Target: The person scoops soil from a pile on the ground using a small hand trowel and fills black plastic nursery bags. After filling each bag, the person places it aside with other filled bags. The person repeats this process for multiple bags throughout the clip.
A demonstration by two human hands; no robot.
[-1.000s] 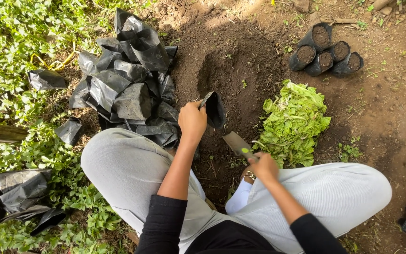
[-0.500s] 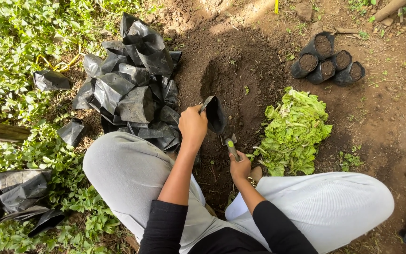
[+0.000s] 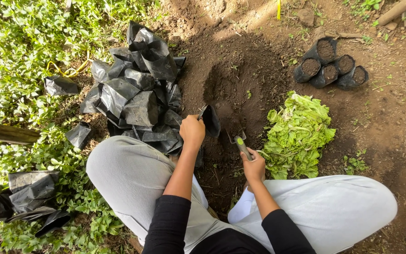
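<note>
Bag in one hand, trowel in the other, over the dirt pile

Left hand (image 3: 192,131) fingers clamped on one open black bag (image 3: 210,120); right hand (image 3: 253,165) gripping a trowel (image 3: 240,142) dug into soil (image 3: 240,80). Four filled bags (image 3: 330,66) far right, one lettuce heap (image 3: 299,134) right, empty-bag pile (image 3: 137,94) left.

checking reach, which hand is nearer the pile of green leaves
Right. The right hand, gripping the trowel, sits just beside the green leaves; the left hand, holding a black bag, is farther off across the soil.
</note>
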